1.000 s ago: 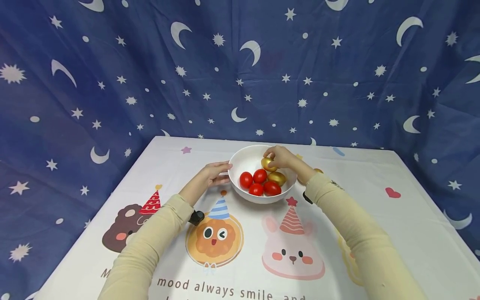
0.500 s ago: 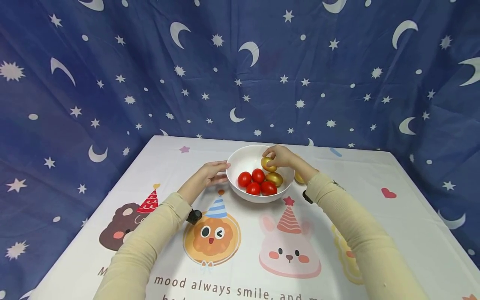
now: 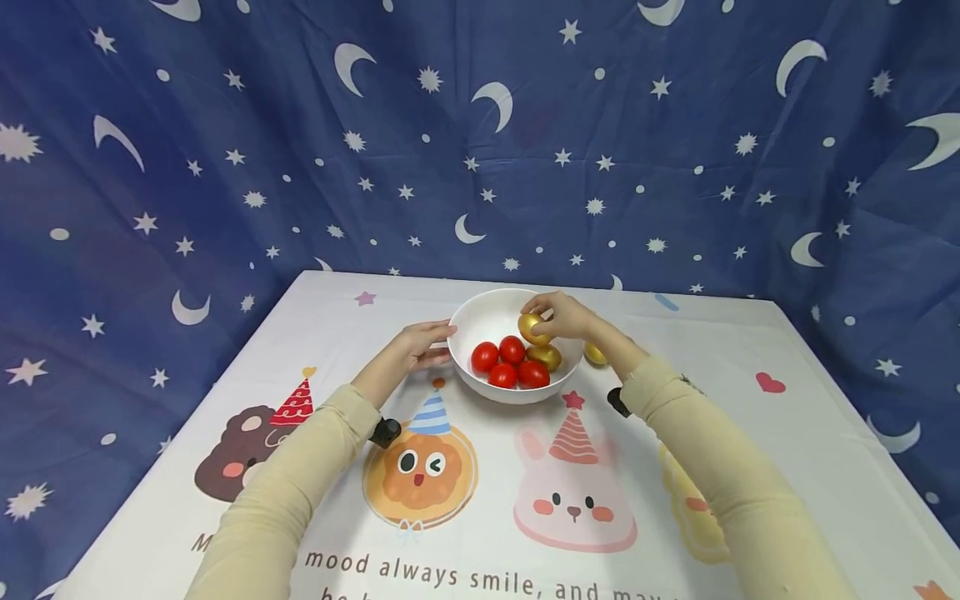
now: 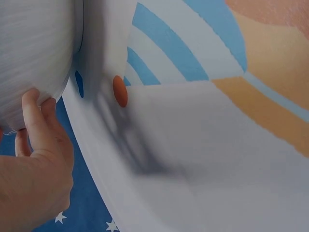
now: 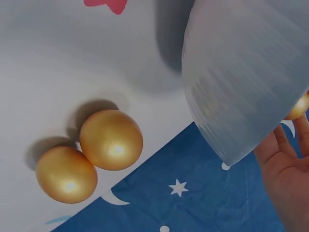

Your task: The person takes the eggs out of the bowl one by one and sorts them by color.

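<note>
1. The right hand point(image 3: 567, 317) is clamped on a gold egg point(image 3: 531, 330) between fingers and thumb, seemingly for a sure grip on its smooth curve.
2. That egg lies at the fingertips, over the bowl's inside; whether it touches its neighbour is unclear.
3. The left hand point(image 3: 417, 345) rests straight fingers on the bowl point(image 3: 477, 319), probably steadying it.
4. Inside sit four red eggs point(image 3: 512, 349) and another gold egg point(image 3: 545, 358).
5. Two outer gold eggs point(image 5: 111, 140) touch on the table point(image 3: 750, 433), beside the bowl.
</note>
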`<state>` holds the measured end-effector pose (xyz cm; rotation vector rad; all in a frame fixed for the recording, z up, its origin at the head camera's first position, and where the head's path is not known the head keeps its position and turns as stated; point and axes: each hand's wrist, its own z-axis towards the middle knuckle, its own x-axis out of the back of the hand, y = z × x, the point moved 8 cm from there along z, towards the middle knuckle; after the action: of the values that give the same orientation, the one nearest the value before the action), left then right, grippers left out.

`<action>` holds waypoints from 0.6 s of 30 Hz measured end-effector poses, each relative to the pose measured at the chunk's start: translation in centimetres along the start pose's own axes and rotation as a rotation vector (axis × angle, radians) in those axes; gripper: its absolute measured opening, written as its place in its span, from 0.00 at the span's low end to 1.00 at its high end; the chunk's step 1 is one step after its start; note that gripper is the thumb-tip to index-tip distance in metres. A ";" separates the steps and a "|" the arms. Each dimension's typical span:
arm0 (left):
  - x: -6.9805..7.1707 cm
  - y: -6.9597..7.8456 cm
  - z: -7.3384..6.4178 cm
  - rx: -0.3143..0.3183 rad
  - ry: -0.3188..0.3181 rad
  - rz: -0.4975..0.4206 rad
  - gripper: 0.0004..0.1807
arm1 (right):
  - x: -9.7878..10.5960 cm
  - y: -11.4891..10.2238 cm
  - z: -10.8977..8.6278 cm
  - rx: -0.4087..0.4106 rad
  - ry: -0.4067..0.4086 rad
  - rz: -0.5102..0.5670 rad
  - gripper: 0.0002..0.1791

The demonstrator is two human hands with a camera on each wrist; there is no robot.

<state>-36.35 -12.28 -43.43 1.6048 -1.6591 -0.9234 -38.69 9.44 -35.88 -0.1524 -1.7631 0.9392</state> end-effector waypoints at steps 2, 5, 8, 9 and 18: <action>0.0 0.1 0.0 -0.007 -0.008 -0.003 0.28 | 0.2 -0.2 -0.4 0.013 0.014 0.005 0.19; -0.1 0.0 0.0 -0.007 -0.025 -0.004 0.29 | 0.3 -0.3 -1.0 0.022 0.042 0.008 0.19; -0.2 0.0 0.1 -0.005 -0.032 -0.013 0.29 | 0.6 -0.4 -1.7 0.032 0.075 0.007 0.21; -0.2 0.1 0.1 -0.003 -0.030 -0.015 0.29 | 0.7 -0.5 -1.9 0.038 0.085 0.005 0.21; 0.0 -0.1 0.2 -0.014 -0.028 -0.026 0.28 | 0.1 -1.5 -3.1 0.067 0.135 0.015 0.21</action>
<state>-36.44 -12.27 -43.62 1.6145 -1.6501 -0.9731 -35.57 10.05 -34.46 -0.1821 -1.6066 0.9753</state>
